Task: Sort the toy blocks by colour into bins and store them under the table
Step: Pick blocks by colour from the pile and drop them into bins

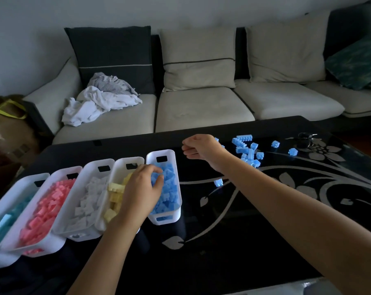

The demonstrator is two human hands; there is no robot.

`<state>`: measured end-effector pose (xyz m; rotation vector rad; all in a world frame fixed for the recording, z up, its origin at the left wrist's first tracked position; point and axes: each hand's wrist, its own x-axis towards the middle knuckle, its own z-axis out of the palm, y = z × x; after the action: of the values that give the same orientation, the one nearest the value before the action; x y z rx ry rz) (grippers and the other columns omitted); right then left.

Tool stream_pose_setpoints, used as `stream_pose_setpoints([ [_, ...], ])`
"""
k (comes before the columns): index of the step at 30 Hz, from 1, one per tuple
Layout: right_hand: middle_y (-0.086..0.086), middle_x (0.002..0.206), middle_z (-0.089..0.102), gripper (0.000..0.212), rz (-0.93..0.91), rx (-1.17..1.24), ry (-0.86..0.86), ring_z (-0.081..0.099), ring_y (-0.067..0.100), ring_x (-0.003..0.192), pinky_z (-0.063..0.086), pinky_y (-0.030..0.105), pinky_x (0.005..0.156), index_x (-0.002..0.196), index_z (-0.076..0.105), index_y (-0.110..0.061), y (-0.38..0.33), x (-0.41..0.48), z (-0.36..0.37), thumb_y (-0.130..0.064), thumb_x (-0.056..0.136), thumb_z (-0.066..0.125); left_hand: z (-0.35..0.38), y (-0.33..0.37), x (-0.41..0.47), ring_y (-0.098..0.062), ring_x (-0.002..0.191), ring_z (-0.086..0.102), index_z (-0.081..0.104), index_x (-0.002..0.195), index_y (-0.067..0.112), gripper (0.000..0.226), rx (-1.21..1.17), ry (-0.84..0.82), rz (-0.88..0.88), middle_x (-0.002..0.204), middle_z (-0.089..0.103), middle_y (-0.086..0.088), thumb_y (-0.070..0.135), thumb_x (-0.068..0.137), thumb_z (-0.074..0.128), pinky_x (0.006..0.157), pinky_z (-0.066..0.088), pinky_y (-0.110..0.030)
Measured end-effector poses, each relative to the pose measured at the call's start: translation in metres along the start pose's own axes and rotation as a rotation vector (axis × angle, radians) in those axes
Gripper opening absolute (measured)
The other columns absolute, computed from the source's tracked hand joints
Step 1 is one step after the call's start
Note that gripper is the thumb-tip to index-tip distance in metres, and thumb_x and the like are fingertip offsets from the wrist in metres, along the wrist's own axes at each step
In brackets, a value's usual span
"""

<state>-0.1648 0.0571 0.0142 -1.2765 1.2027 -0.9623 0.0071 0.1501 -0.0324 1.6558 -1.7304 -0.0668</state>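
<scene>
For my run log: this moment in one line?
left hand: at blue bin | right hand: curled, contents hidden | blue blocks: loose on table

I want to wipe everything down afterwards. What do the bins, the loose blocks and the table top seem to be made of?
Bins: likely moulded plastic, white, smooth, semi-matte; thin walls, rounded corners, cut-out handles.
Loose blue blocks: plastic probably, or foam, matte; studded brick shapes, soft pastel look.
Table top: seemingly black glass, glossy; it mirrors light, with a silvery flower pattern.

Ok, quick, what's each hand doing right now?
Left hand: fingers curled over the blue bin; a held block cannot be told.
Right hand: loosely fisted beside the loose blue blocks; contents cannot be told.
</scene>
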Motion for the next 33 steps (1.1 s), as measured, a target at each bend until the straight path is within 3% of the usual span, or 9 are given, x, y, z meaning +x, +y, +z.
stream_pose_setpoints([
  [3, 0.009, 0.102, 0.066, 0.011, -0.018, -0.114, 0.079, 0.064, 0.015, 0.087, 0.055, 0.024, 0.077, 0.098, 0.063, -0.012, 0.013, 0.0, -0.05, -0.017, 0.094, 0.055, 0.005, 0.02, 0.0, -0.012, 0.093, 0.058, 0.066, 0.1, 0.015, 0.013, -0.009, -0.005, 0.061, 0.103, 0.06, 0.005, 0.016, 0.088, 0.061, 0.077, 0.032, -0.012],
  [7, 0.003, 0.108, 0.065, 0.014, -0.077, -0.543, 0.348, 0.06, 0.015, 0.09, 0.049, 0.03, 0.078, 0.102, 0.064, -0.021, 0.048, 0.006, -0.117, -0.022, 0.091, 0.056, 0.024, 0.054, 0.006, -0.005, 0.091, 0.054, 0.065, 0.104, 0.019, 0.016, -0.073, -0.062, 0.108, 0.104, 0.057, 0.008, 0.019, 0.089, 0.06, 0.077, 0.034, -0.012],
  [9, 0.006, 0.129, 0.053, 0.032, -0.116, -0.692, 0.393, 0.054, 0.019, 0.102, 0.044, 0.03, 0.082, 0.119, 0.059, -0.019, 0.065, 0.006, -0.144, -0.025, 0.088, 0.062, 0.038, 0.072, 0.007, -0.001, 0.089, 0.052, 0.062, 0.111, 0.021, 0.021, -0.071, -0.132, 0.157, 0.108, 0.053, 0.01, 0.023, 0.09, 0.06, 0.074, 0.041, -0.011],
  [12, 0.008, 0.15, 0.026, 0.074, -0.108, -0.853, 0.309, 0.022, 0.03, 0.138, 0.027, 0.045, 0.111, 0.14, 0.039, -0.025, 0.088, 0.005, -0.17, -0.041, 0.077, 0.074, 0.072, 0.097, 0.003, -0.004, 0.104, 0.053, 0.053, 0.125, 0.024, 0.037, -0.066, -0.303, 0.188, 0.122, 0.048, 0.009, 0.032, 0.09, 0.06, 0.079, 0.039, -0.009],
  [14, 0.008, 0.154, 0.018, 0.093, -0.059, -0.88, 0.237, 0.008, 0.03, 0.142, 0.017, 0.047, 0.115, 0.146, 0.027, -0.027, 0.103, 0.005, -0.177, -0.05, 0.07, 0.076, 0.102, 0.11, 0.0, -0.012, 0.117, 0.048, 0.047, 0.131, 0.023, 0.047, -0.037, -0.413, 0.196, 0.129, 0.045, 0.003, 0.036, 0.088, 0.061, 0.09, 0.041, -0.018],
  [16, 0.007, 0.153, 0.019, 0.099, -0.065, -0.887, 0.209, 0.011, 0.028, 0.142, 0.019, 0.045, 0.116, 0.146, 0.025, -0.023, 0.114, 0.005, -0.178, -0.054, 0.067, 0.076, 0.128, 0.115, 0.002, -0.017, 0.12, 0.045, 0.044, 0.134, 0.022, 0.052, 0.006, -0.494, 0.167, 0.131, 0.043, -0.001, 0.037, 0.088, 0.062, 0.095, 0.041, -0.024],
  [21, 0.0, 0.138, 0.037, 0.079, -0.238, -0.9, 0.247, 0.032, 0.02, 0.129, 0.033, 0.032, 0.104, 0.135, 0.037, -0.022, 0.124, 0.008, -0.178, -0.052, 0.071, 0.074, 0.169, 0.114, 0.028, -0.017, 0.109, 0.055, 0.052, 0.126, 0.014, 0.033, -0.046, -0.45, 0.091, 0.119, 0.055, -0.005, 0.02, 0.093, 0.056, 0.089, 0.045, -0.024],
  [26, -0.001, 0.123, 0.043, 0.05, -0.394, -0.98, 0.195, 0.044, 0.018, 0.114, 0.041, 0.032, 0.097, 0.123, 0.049, -0.028, 0.128, 0.014, -0.18, -0.046, 0.08, 0.068, 0.185, 0.103, 0.076, -0.02, 0.112, 0.055, 0.043, 0.136, 0.014, 0.04, -0.066, -0.313, 0.019, 0.129, 0.049, -0.012, 0.01, 0.097, 0.047, 0.089, 0.041, -0.023],
  [33, 0.0, 0.119, 0.049, 0.036, -0.411, -0.971, 0.112, 0.046, 0.018, 0.112, 0.041, 0.03, 0.093, 0.121, 0.051, -0.027, 0.128, 0.012, -0.181, -0.029, 0.087, 0.061, 0.21, 0.099, 0.125, -0.026, 0.119, 0.051, 0.041, 0.14, 0.019, 0.042, 0.059, -0.464, 0.017, 0.139, 0.04, -0.013, 0.023, 0.099, 0.045, 0.097, 0.041, -0.033],
])
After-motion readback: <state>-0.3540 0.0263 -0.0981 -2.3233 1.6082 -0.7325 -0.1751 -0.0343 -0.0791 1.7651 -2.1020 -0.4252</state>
